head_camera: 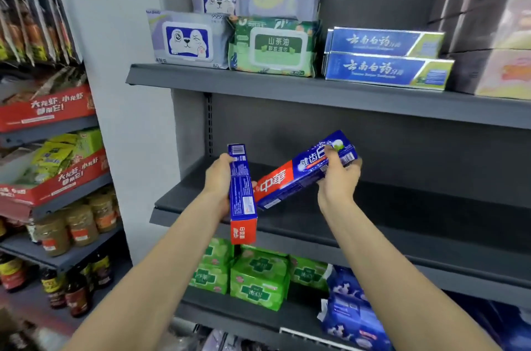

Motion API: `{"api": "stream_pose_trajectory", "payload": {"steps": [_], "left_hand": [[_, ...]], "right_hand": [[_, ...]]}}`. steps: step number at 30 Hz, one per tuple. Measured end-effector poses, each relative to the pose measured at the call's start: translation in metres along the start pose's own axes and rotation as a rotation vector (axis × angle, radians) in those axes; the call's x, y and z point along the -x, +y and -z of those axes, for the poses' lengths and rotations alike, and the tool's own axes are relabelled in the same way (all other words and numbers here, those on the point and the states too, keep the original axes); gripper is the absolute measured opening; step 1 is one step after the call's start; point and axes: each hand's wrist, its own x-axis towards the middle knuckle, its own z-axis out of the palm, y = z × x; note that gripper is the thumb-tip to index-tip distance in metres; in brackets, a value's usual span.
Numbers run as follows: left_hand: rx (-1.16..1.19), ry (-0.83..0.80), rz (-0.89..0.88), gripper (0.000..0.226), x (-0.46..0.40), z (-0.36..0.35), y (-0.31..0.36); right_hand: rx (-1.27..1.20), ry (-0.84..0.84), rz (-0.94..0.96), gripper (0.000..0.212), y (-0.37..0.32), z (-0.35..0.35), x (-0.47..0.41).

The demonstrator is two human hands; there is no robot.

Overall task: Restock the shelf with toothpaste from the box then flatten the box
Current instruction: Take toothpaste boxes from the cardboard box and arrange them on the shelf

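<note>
Two red-and-blue toothpaste cartons are held above the middle shelf [373, 224], near its front left corner. The left grip [219, 186] wraps the upright carton [242, 192]. The right grip [339, 175] pinches the tilted carton [298, 172] at its far end, and the cartons' near ends meet. Two blue cartons [385, 58] lie stacked on the top shelf.
</note>
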Motion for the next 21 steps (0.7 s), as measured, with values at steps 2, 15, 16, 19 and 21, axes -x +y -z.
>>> {"api": "stream_pose_trajectory", "payload": {"steps": [2,15,16,19,21], "left_hand": [[-0.03,-0.013,-0.011,0.031,-0.023,0.005,0.009],[-0.12,0.028,0.059,0.022,-0.126,0.05,0.049],[-0.121,0.026,0.068,0.022,-0.129,0.052,0.051],[-0.07,-0.02,0.107,0.024,-0.136,0.058,0.054],[-0.035,-0.035,0.127,0.025,-0.142,0.062,0.055]], "right_hand": [[-0.054,0.057,-0.045,0.026,0.026,-0.023,-0.016],[1.126,-0.504,-0.036,0.041,0.062,-0.046,-0.088],[1.152,-0.488,0.022,0.052,0.064,-0.052,-0.091],[1.259,-0.458,0.199,0.053,0.077,-0.074,-0.103],[1.25,-0.446,0.204,0.047,0.091,-0.084,-0.113]]}}
